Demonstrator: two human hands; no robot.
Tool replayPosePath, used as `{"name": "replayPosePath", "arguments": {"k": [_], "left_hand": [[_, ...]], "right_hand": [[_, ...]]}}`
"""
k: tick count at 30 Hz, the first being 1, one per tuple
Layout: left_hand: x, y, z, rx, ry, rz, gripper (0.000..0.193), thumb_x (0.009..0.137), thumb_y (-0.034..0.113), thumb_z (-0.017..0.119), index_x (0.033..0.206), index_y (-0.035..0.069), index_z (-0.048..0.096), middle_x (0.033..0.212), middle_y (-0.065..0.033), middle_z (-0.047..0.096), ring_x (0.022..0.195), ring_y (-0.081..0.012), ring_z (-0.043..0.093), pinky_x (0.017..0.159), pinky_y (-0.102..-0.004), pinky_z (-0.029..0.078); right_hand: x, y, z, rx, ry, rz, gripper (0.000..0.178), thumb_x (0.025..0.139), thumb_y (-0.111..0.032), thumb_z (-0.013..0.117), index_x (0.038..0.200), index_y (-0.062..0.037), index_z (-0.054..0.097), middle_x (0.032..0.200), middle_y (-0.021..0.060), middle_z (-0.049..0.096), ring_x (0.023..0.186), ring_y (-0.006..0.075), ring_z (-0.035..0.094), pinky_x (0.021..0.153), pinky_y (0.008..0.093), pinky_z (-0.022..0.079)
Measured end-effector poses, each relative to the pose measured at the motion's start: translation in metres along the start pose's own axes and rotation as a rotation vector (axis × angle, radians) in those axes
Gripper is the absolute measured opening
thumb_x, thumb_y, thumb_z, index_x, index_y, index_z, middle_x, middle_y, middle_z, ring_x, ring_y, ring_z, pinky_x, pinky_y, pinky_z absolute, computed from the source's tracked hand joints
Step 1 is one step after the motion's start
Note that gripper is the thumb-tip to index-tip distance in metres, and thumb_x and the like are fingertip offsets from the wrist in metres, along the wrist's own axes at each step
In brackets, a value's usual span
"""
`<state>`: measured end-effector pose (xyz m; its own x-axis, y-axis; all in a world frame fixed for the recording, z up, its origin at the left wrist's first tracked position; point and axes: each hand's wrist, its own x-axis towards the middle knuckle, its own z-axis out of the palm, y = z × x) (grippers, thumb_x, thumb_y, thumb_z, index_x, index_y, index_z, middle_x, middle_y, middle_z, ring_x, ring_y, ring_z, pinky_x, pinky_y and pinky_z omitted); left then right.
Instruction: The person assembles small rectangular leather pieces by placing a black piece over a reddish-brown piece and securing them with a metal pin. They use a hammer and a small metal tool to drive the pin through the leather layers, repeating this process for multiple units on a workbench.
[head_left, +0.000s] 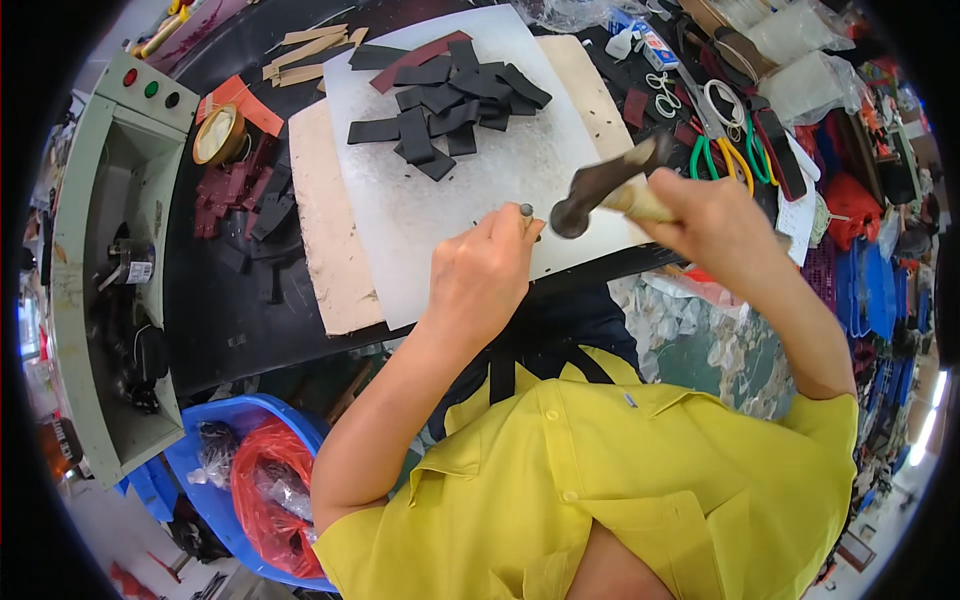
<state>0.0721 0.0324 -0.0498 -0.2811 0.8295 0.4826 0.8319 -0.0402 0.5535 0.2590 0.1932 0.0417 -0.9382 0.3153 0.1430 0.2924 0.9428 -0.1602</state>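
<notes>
Gripped punch [526, 211] in left hand [482, 275], hammer [600, 185] in right hand [712, 222], over white board [440, 210].

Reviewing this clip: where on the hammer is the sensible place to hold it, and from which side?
Probably the pale wooden handle end, from the right, where the right hand already wraps it. The hammer lies angled, its dark heavy head pointing left toward the punch pinched by the left hand.

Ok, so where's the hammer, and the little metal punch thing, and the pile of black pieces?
hammer [600, 185], head view, on the dark head of it, held in the right hand.
metal punch [526, 211], head view, on its round top, sticking out of the left hand.
pile of black pieces [450, 95], head view, on the middle of the heap.
</notes>
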Motion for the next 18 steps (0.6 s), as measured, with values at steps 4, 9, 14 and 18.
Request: {"name": "replayPosePath", "arguments": {"k": [4, 9, 14, 18], "left_hand": [[0.0, 0.004, -0.006, -0.011, -0.002, -0.042, 0.013, 0.093, 0.005, 0.067, 0.089, -0.001, 0.056, 0.074, -0.0107, 0.067, 0.059, -0.0256, 0.067, 0.051, -0.0318, 0.052], [-0.007, 0.0, 0.002, -0.49, 0.146, -0.434, 0.013, 0.099, 0.007, 0.06, 0.097, -0.005, 0.054, 0.082, -0.0131, 0.069, 0.074, -0.0199, 0.072, 0.067, -0.0292, 0.058], [-0.006, 0.003, 0.004, -0.596, 0.177, -0.521, 0.014, 0.1, 0.006, 0.059, 0.098, -0.008, 0.057, 0.088, -0.0156, 0.071, 0.082, -0.0182, 0.072, 0.075, -0.0282, 0.06], [-0.004, 0.006, 0.003, -0.494, 0.165, -0.524, 0.013, 0.098, 0.004, 0.062, 0.095, -0.007, 0.059, 0.085, -0.0146, 0.072, 0.079, -0.0169, 0.072, 0.073, -0.0276, 0.06]], "right_hand": [[-0.001, -0.003, 0.028, 0.062, -0.06, -0.021, 0.03, 0.084, -0.023, 0.073, 0.088, -0.0072, 0.048, 0.065, 0.0122, 0.061, 0.062, 0.0348, 0.064, 0.052, 0.044, 0.049], [-0.002, -0.007, 0.029, 0.042, -0.132, -0.033, 0.031, 0.083, -0.022, 0.073, 0.091, -0.0079, 0.047, 0.068, 0.0097, 0.06, 0.065, 0.031, 0.064, 0.053, 0.0418, 0.048], [-0.002, -0.008, 0.028, 0.031, -0.142, -0.024, 0.032, 0.081, -0.019, 0.075, 0.09, -0.0074, 0.047, 0.067, 0.0093, 0.058, 0.064, 0.031, 0.062, 0.053, 0.0415, 0.047], [-0.002, -0.008, 0.027, 0.034, -0.145, -0.039, 0.032, 0.08, -0.017, 0.075, 0.09, -0.007, 0.046, 0.067, 0.0097, 0.057, 0.063, 0.0313, 0.062, 0.052, 0.0418, 0.046]]}}
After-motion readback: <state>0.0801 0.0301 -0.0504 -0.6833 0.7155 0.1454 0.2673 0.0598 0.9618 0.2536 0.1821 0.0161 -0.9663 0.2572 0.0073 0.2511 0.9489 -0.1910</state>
